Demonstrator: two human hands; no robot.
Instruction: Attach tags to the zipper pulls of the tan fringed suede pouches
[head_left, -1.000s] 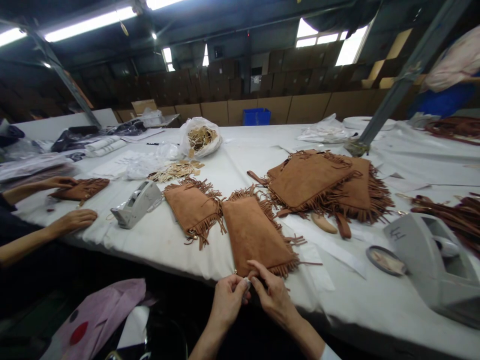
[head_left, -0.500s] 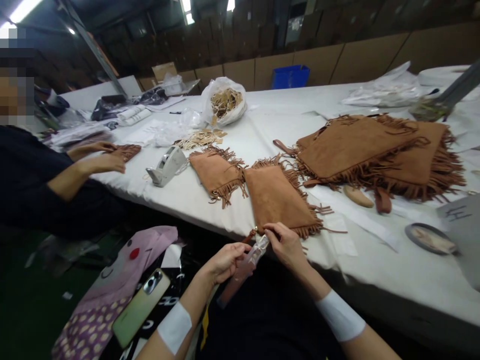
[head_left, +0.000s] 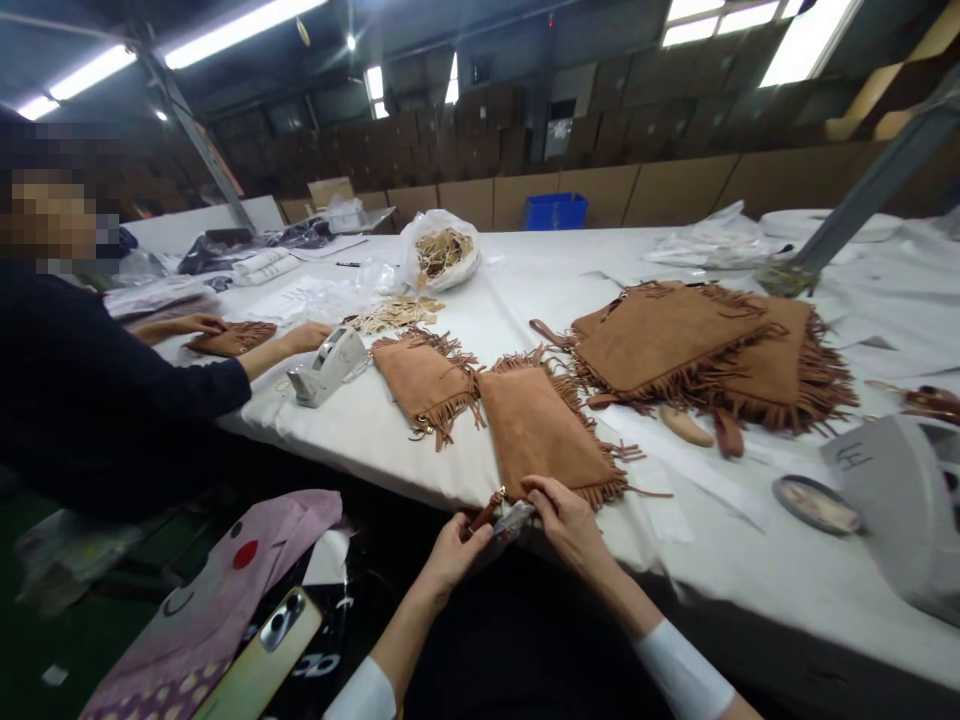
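A tan suede fringed pouch [head_left: 541, 428] lies at the near edge of the white table [head_left: 390, 440]. Below its front corner my left hand [head_left: 448, 553] is closed on a brown strap [head_left: 484, 513] that hangs from the pouch. My right hand [head_left: 568, 515] pinches a small clear plastic wrap [head_left: 514, 520] around the strap's metal end, right beside the left hand. A second fringed pouch [head_left: 426, 380] lies just to the left of the first.
A stack of larger fringed pouches [head_left: 697, 345] lies at the right. Grey tape dispensers stand at the left [head_left: 324, 365] and the far right [head_left: 900, 500]. A co-worker in black [head_left: 90, 400] sits at left, hands on the table. A phone [head_left: 259, 665] lies on a pink bag.
The camera has tilted up a little and swung slightly. My hands have stayed at the pouch's corner, drawing closer together on the strap and plastic wrap. The co-worker's hand has reached to the tape dispenser.
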